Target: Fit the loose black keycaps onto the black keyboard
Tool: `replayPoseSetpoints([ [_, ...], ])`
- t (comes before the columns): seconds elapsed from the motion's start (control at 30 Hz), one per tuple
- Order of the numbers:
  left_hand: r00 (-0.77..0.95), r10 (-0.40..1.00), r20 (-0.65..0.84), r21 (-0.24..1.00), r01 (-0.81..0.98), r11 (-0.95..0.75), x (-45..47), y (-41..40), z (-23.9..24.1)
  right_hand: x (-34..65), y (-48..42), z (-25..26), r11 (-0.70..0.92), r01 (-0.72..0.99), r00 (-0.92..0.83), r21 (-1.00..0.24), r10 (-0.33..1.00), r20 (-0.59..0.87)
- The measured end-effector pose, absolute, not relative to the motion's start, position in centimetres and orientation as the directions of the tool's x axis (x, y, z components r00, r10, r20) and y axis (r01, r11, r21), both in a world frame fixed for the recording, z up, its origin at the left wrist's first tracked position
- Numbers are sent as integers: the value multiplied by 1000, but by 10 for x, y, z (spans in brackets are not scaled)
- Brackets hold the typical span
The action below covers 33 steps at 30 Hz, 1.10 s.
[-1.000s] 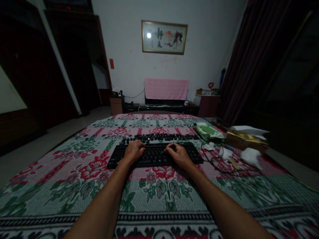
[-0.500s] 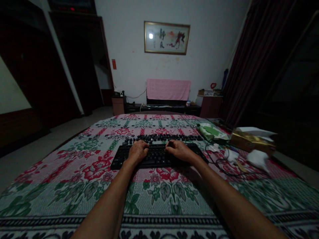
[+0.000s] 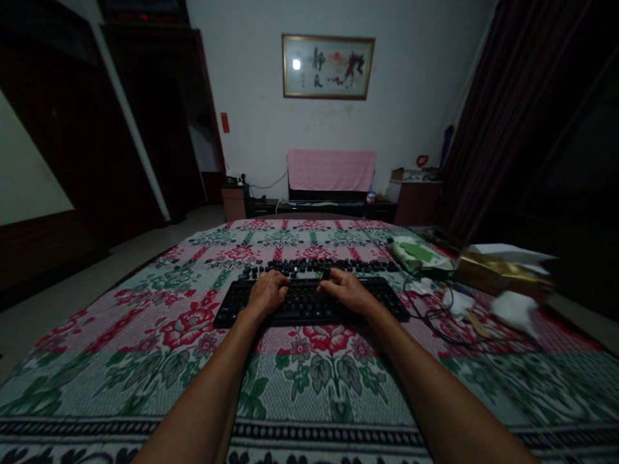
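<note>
A black computer keyboard [image 3: 302,312] lies flat on the patterned tablecloth, its long side facing me. My left hand [image 3: 268,293] rests over its left half, fingers curled at the far edge and thumb pointing right. Between the thumb and fingers of my right hand [image 3: 345,289] is a small black keycap [image 3: 326,274], raised slightly above the keyboard's far edge. Just behind the keyboard, many loose black keycaps [image 3: 358,265] are spread in a long band. My hands and forearms hide parts of the keys.
To the right lie a green-and-white packet [image 3: 418,253], a golden box [image 3: 503,276], crumpled white tissue [image 3: 515,309] and a looped black cable [image 3: 435,325]. The floral tablecloth [image 3: 333,380] covers the table. A pink cloth [image 3: 332,171] hangs at the far wall.
The view has shifted slightly, with the wall and right-hand items sliding right. My right hand has lifted a little with the keycap; my left hand stays in place.
</note>
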<state>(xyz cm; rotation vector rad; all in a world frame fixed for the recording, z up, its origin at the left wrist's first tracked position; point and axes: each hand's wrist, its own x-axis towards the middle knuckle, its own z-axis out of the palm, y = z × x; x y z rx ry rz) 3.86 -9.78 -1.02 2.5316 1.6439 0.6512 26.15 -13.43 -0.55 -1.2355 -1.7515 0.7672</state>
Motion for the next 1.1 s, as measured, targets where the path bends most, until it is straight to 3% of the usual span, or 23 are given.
replayPoseSetpoints([
  [0.73, 370, 872, 320, 285, 840, -461, 37, -94, -13, 260, -136, 6, 355, 474, -163, -806, 935, 316],
  [1.1, 358, 875, 326, 267, 853, -449, 39, -97, -12, 246, -139, 11, 414, 348, -43, -841, 904, 426],
])
